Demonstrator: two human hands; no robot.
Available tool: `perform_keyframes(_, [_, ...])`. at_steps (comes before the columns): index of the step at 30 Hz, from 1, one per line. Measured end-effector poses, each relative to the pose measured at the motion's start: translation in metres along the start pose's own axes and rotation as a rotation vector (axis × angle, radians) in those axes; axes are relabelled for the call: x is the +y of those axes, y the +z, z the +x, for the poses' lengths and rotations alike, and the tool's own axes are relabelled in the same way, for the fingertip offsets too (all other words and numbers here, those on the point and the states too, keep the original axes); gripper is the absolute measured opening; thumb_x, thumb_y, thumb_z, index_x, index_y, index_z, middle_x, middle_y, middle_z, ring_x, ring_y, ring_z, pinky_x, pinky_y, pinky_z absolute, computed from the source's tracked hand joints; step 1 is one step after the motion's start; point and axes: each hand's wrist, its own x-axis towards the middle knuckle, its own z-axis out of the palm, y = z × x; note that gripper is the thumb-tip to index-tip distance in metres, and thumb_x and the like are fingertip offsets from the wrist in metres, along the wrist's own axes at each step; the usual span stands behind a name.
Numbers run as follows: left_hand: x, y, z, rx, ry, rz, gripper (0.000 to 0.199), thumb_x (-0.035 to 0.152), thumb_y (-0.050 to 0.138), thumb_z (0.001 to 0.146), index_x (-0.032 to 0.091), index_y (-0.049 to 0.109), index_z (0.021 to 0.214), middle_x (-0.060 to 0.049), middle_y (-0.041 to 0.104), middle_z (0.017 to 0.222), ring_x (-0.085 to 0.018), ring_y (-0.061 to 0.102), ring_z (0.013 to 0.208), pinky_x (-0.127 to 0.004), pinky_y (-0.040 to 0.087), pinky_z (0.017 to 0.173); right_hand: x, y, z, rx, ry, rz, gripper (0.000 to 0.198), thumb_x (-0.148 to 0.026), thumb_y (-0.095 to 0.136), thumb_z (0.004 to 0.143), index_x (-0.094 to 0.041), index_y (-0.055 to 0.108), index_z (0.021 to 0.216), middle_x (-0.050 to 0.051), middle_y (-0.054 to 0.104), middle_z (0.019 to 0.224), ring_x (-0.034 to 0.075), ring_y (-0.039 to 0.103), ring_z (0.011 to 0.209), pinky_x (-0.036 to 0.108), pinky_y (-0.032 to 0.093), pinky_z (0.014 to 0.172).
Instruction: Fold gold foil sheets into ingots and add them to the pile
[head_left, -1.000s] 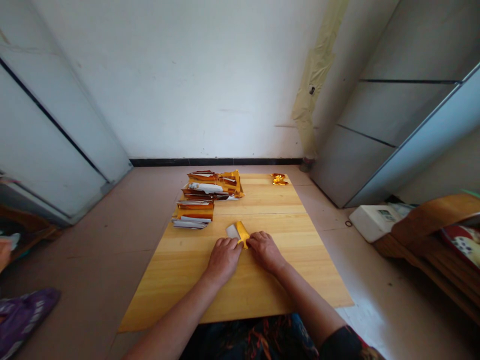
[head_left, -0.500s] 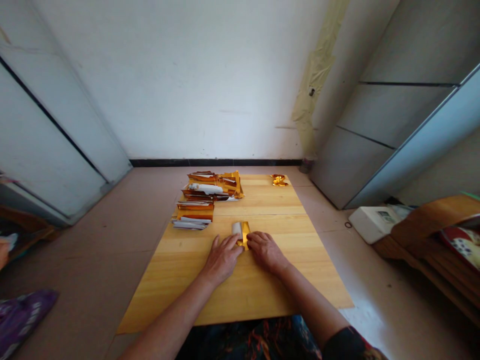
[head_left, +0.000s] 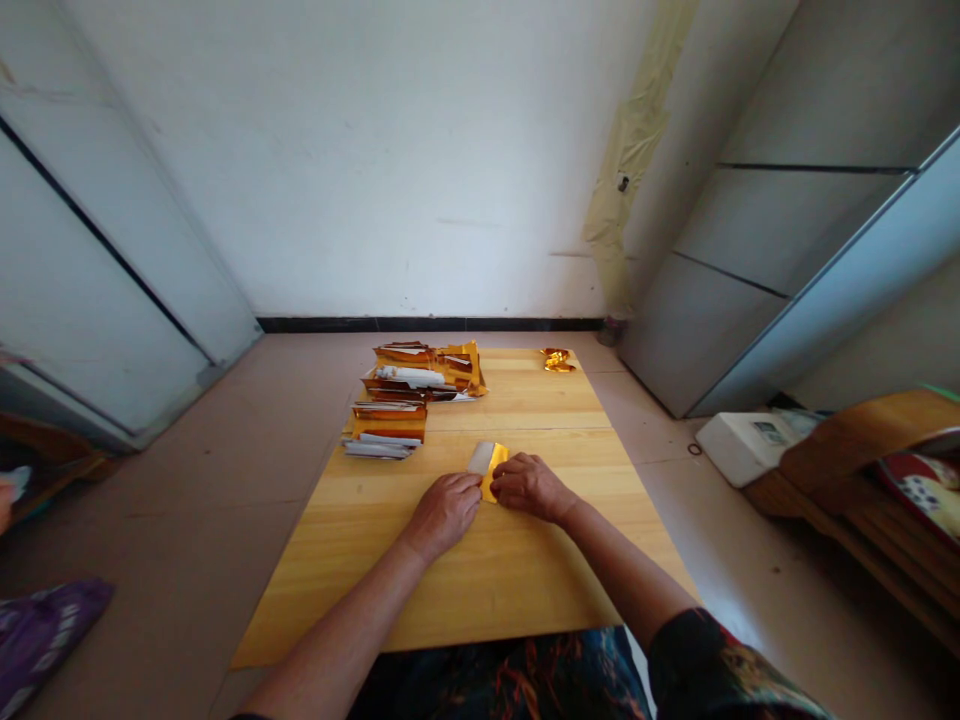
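Item: one small sheet, gold foil on one part and white on the other (head_left: 483, 458), flat or nearly so on the pale yellow wood-grain desk (head_left: 517, 570), between your hands at their fingertips.

Left hand (head_left: 446, 510): fingertips at the sheet's near left edge, seemingly to steady it. Right hand (head_left: 534, 487): bent fingers on the gold side, seemingly to keep a crease down. Hands near each other, not joined; whether either pinches or only presses, you cannot tell from here.

Ahead of your left hand: rows of folded amber-gold and white sheets (head_left: 390, 422), several on edge, apparently grouped to keep them together and off your working spot. They bound your forward reach on that side. Beyond your right hand, at the far edge: one crumpled shiny gold foil piece (head_left: 557, 360), well apart.

Obstruction: your own fingers cover the sheet's near part.

Floor, right of your hands: white box with a dark label (head_left: 739, 447), beside a brown wooden bench (head_left: 847, 465). Floor, far left: purple bag with white lettering (head_left: 52, 640).
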Motion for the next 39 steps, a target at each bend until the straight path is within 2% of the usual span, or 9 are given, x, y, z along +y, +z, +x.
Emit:
perform_keyframes(5, [-0.008,-0.005,-0.004,-0.039,0.041,-0.038,0.016,0.014,0.050,0.084,0.020,0.064,0.088,-0.005,0.066,0.108,-0.017,0.059,0.102,-0.036,0.045,0.091,-0.007,-0.001,0.002,-0.018,0.015,-0.004,0.008,-0.032,0.064,0.080,-0.029,0.068,0.087,-0.001,0.064,0.100,0.016,0.053,0.090,0.028,0.033,0.077])
perform_keyframes(9, [-0.008,-0.006,-0.004,-0.048,0.008,-0.062,0.016,0.013,0.050,0.084,0.022,0.064,0.087,-0.003,0.067,0.108,-0.016,0.060,0.102,-0.036,0.043,0.090,-0.013,0.005,0.003,0.001,0.055,-0.017,0.011,-0.035,0.065,0.080,-0.026,0.068,0.085,0.001,0.064,0.098,0.017,0.052,0.092,0.030,0.031,0.079])
perform_keyframes(13, [-0.007,-0.002,-0.003,-0.032,-0.027,-0.044,0.012,0.017,0.053,0.084,0.022,0.063,0.085,-0.002,0.067,0.105,-0.016,0.061,0.097,-0.036,0.042,0.088,-0.013,0.014,0.003,0.058,0.006,-0.088,0.013,-0.035,0.059,0.085,-0.025,0.067,0.086,0.002,0.064,0.095,0.016,0.051,0.089,0.031,0.030,0.079])
perform_keyframes(19, [0.000,0.002,-0.002,0.010,-0.084,0.006,0.008,0.018,0.055,0.082,0.020,0.061,0.077,-0.002,0.068,0.098,-0.015,0.062,0.090,-0.036,0.040,0.089,-0.014,0.021,-0.002,0.154,-0.115,-0.217,0.020,-0.028,0.047,0.093,-0.022,0.064,0.084,0.003,0.062,0.081,0.015,0.049,0.079,0.031,0.029,0.078])
perform_keyframes(24, [0.004,0.002,-0.002,0.051,-0.096,0.001,0.010,0.015,0.053,0.082,0.020,0.059,0.077,-0.002,0.069,0.099,-0.015,0.062,0.090,-0.035,0.041,0.087,-0.013,0.027,0.002,0.159,-0.055,-0.200,0.019,-0.022,0.048,0.091,-0.020,0.060,0.076,0.002,0.061,0.076,0.014,0.049,0.075,0.030,0.030,0.074])
perform_keyframes(30, [0.008,0.000,-0.002,0.064,-0.108,0.004,0.005,0.016,0.055,0.080,0.020,0.058,0.078,-0.004,0.069,0.101,-0.017,0.062,0.095,-0.037,0.042,0.087,-0.013,0.029,0.008,0.148,0.037,-0.132,0.016,-0.017,0.052,0.087,-0.019,0.059,0.073,0.002,0.062,0.077,0.014,0.050,0.076,0.028,0.032,0.073])
perform_keyframes(33, [0.007,0.002,-0.002,0.071,-0.105,0.019,0.007,0.015,0.054,0.082,0.020,0.058,0.078,-0.003,0.070,0.097,-0.016,0.063,0.092,-0.035,0.042,0.086,-0.014,0.019,0.004,0.104,-0.018,-0.046,0.009,-0.021,0.053,0.087,-0.020,0.062,0.086,0.002,0.064,0.084,0.014,0.053,0.081,0.027,0.034,0.076])
perform_keyframes(35, [0.006,0.005,-0.002,0.083,-0.097,0.023,0.008,0.015,0.053,0.083,0.020,0.058,0.078,-0.003,0.070,0.096,-0.016,0.063,0.091,-0.034,0.043,0.085,-0.013,0.014,-0.001,0.084,-0.077,-0.013,0.012,-0.027,0.055,0.087,-0.022,0.062,0.094,0.002,0.065,0.094,0.014,0.055,0.088,0.028,0.034,0.079])
perform_keyframes(39, [0.005,0.008,-0.002,0.108,-0.085,0.027,0.010,0.014,0.050,0.084,0.019,0.058,0.079,-0.004,0.070,0.096,-0.015,0.063,0.091,-0.033,0.043,0.085,-0.014,0.017,-0.004,0.125,-0.058,-0.059,0.016,-0.032,0.052,0.089,-0.025,0.065,0.092,0.003,0.065,0.096,0.015,0.054,0.088,0.030,0.034,0.080])
